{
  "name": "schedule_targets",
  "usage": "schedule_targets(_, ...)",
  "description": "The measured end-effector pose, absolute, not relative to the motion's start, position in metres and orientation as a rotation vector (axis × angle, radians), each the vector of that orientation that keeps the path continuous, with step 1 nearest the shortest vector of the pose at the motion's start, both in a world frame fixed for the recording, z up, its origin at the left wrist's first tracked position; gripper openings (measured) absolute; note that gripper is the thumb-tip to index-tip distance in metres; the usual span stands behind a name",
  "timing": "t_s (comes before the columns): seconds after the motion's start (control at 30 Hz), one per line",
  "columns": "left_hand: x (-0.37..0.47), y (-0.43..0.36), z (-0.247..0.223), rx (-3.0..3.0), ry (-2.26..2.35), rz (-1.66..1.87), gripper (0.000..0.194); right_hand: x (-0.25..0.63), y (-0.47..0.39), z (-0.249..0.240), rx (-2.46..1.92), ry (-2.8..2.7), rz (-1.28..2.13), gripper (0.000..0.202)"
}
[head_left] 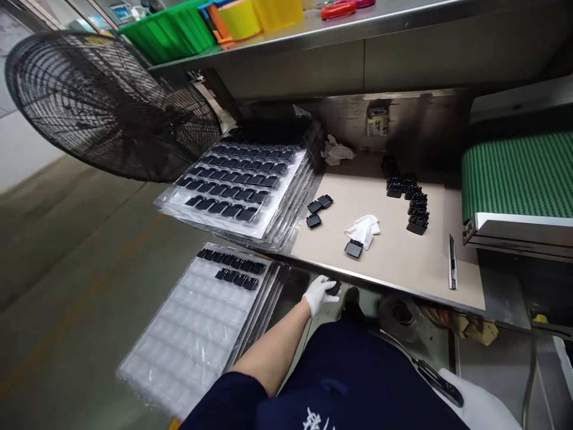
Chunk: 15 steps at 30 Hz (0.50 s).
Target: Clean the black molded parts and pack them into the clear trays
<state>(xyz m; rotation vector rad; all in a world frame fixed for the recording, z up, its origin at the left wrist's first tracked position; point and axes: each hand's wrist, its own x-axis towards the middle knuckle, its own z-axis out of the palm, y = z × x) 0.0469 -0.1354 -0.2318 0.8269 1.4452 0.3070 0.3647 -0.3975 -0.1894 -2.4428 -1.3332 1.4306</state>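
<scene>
My left hand (pixel 320 295), in a white glove, is closed on a small black part (pixel 333 288) just below the table's front edge. At the bottom right my right hand (pixel 477 401), also gloved in white, is around the dark handles of a metal tool (pixel 434 376). A white cloth (pixel 364 230) lies on the table sheet (pixel 394 257), with one black part (pixel 353 248) at its lower end. Three more black parts (pixel 314 221) lie to its left. Rows of black parts (pixel 417 224) stand at the right of the sheet.
Stacked clear trays of black parts (pixel 233 185) stand left of the sheet. A lower, partly filled tray stack (pixel 192 322) is at the left front. A large fan (pixel 134 113), a green conveyor belt (pixel 521 176), a knife (pixel 452 263) and an overhead shelf (pixel 389 21) surround the table.
</scene>
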Motion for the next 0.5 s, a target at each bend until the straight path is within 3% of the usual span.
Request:
schedule_targets(0.13, 0.039, -0.127, -0.255, 0.793, 1.527, 0.256, 0.027, 0.371, -0.389, -0.193, -2.416, -1.585, 1.323, 0.032)
schedule_targets(0.5, 0.024, -0.152, -0.244, 1.224, 1.537, 0.169, 0.02, 0.36, -0.364, -0.184, -2.376, -1.571, 1.262, 0.04)
